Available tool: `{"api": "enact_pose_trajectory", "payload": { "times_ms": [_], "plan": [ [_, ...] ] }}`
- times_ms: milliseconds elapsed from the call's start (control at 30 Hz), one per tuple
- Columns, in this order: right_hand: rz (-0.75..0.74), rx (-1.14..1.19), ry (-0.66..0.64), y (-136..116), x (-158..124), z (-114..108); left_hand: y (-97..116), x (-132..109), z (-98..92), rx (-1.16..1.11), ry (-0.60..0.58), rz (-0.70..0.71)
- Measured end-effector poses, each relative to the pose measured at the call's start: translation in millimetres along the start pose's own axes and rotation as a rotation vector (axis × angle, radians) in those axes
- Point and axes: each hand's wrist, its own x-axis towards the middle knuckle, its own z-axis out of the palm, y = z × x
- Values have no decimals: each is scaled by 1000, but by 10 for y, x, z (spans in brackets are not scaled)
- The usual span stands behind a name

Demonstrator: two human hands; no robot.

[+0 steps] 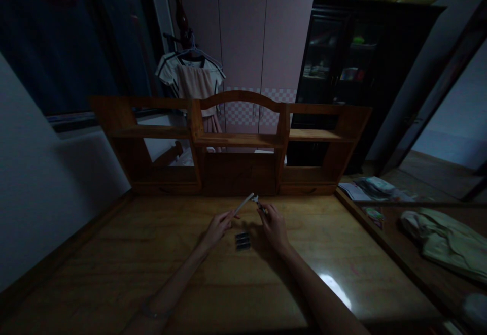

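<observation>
Over the wooden desk, my left hand [219, 226] is closed around a thin pale stick [244, 204] that slants up to the right. My right hand [274, 225] grips a small tool with a shiny metal head and dark handle [256, 200]; its exact kind is too small to make out. The metal head is close to the stick's upper end, and I cannot tell whether they touch. Between my forearms, a small dark pack with several black bars [242, 241] lies flat on the desk.
A wooden shelf unit [239, 142] stands along the desk's back edge [171, 208]. At right, papers [365, 189] and a pale green cloth [449, 243] lie on a lower surface. A white wall [49, 172] borders the left. Light glares on the desk at lower right.
</observation>
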Motion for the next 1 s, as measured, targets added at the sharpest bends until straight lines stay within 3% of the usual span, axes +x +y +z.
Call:
{"api": "enact_pose_trajectory", "payload": {
  "times_ms": [300, 767, 1000],
  "plan": [
    [-5, -16, -16, 23, -2, -2, 61, -8, 1, -4, -4, -13],
    [-12, 10, -17, 4, 2, -10, 35, -2, -5, 24, 81, -4],
    [-9, -2, -19, 11, -2, -3, 61, -22, 4, 19, 12, -3]
  ]
}}
